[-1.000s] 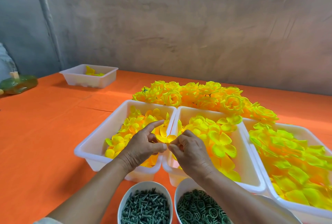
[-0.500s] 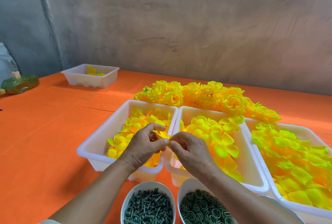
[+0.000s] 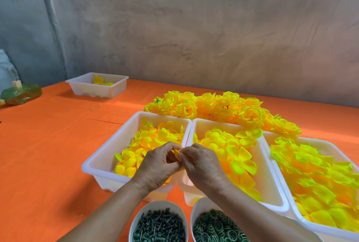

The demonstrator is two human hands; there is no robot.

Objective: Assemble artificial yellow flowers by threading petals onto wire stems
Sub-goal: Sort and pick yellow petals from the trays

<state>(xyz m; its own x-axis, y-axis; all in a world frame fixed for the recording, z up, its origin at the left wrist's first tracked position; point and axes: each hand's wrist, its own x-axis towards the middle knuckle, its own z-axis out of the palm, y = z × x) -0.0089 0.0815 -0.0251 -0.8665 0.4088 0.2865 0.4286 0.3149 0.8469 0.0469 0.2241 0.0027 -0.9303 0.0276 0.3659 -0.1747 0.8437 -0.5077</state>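
Observation:
My left hand (image 3: 158,166) and my right hand (image 3: 202,166) meet fingertip to fingertip above the seam between two white bins, both pinching one small yellow petal piece (image 3: 176,153). Whether a stem runs through it is hidden by the fingers. The left bin (image 3: 108,156) holds small yellow petals. The middle bin (image 3: 272,189) holds larger petal rings, and the right bin (image 3: 328,230) is heaped with big loose petals. A pile of finished yellow flowers (image 3: 217,108) lies behind the bins.
Two white bowls stand at the near edge: one of dark green stem pins (image 3: 158,224), one of green rings (image 3: 217,228). A smaller white bin (image 3: 97,85) sits at the far left on the orange tablecloth (image 3: 48,144), beside a green plastic bottle (image 3: 21,94). A grey wall stands behind.
My left index finger, raised a second ago, has curled down onto the petal piece. Both hands have closed tighter together around it and stayed over the same spot.

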